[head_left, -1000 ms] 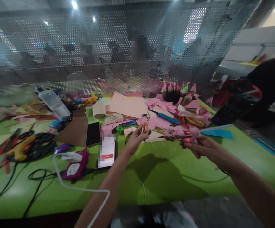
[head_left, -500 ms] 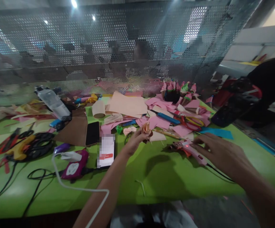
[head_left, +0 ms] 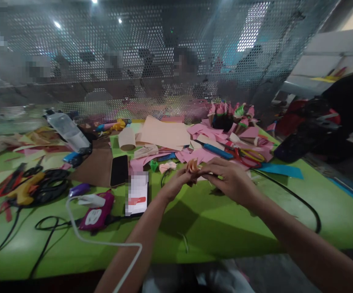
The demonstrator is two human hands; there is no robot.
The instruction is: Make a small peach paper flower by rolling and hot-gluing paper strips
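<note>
My left hand (head_left: pixel 178 182) is closed in a pinch around a small curled piece of peach paper (head_left: pixel 192 166), held a little above the green tabletop. From the other side, my right hand (head_left: pixel 229 179) brings its bent fingertips to the same piece, thumb and fingers pressed together on its edge. The pink hot glue gun is mostly hidden beneath my right hand. Behind the hands lie pink paper scraps (head_left: pixel 191 156) and a crumpled pale pink paper piece (head_left: pixel 167 167).
Left of my arm are a phone with a lit screen (head_left: pixel 137 193), a dark phone (head_left: pixel 119 171), a magenta power adapter (head_left: pixel 97 213) and a yellow glue gun (head_left: pixel 28 189). A blue cutter (head_left: pixel 216 150), paper cones (head_left: pixel 222 110) and a perforated metal screen (head_left: pixel 103 85) stand behind.
My right hand has moved left, off the pink glue gun, to the curled paper. My left hand keeps hold of the paper, nearly in place.
</note>
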